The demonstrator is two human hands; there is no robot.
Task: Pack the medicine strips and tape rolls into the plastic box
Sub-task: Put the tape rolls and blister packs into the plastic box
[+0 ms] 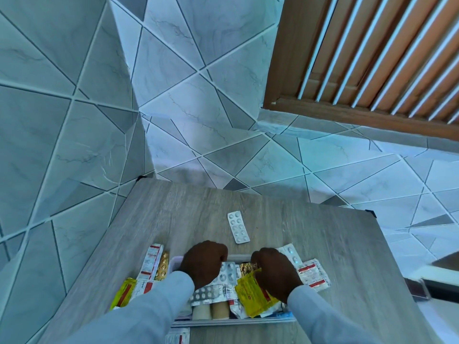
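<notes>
The clear plastic box (233, 321) sits on the wooden table near its front edge. Inside it lie silver medicine strips (224, 271), a gold strip (247, 266) and two beige tape rolls (211, 311). My left hand (205, 261) is curled over the box's far left part, knuckles up; what it holds is hidden. My right hand (274, 271) is closed on a yellow medicine packet (249, 294) above the box's right side. One silver blister strip (238, 227) lies alone beyond the box.
Red-and-white strips and an orange pill strip (155, 263) lie left of the box, with a yellow packet (124, 292) nearer me. More strips (314, 274) lie on its right, one (177, 336) in front. The wooden table (323, 244) stands in a tiled corner, with a slatted door (372, 58) beyond.
</notes>
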